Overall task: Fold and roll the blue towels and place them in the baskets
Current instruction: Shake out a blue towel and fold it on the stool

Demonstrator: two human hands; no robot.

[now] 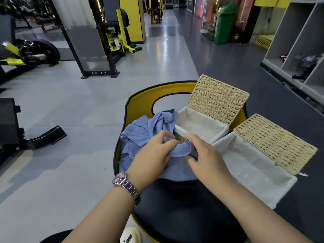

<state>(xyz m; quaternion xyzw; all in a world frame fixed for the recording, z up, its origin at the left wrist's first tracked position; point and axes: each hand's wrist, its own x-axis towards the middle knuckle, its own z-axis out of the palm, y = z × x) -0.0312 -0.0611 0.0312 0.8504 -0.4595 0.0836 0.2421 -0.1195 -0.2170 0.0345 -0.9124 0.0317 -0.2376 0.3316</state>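
A heap of crumpled blue towels (138,132) lies on a black padded seat with a yellow rim (140,100). My left hand (150,155) pinches a folded edge of one blue towel near the heap's right side. My right hand (205,155) grips the same towel edge from the right, fingers curled over the cloth. Two wicker baskets with white cloth liners stand to the right, lids tipped open: the far basket (201,125) and the near basket (252,169). Both liners look bare inside.
A watch sits on my left wrist (126,186). Gym machines (112,37) and a weight plate (40,53) stand on the grey floor to the left. Grey cubby shelves (298,50) line the right side. A green bin (224,23) stands far back.
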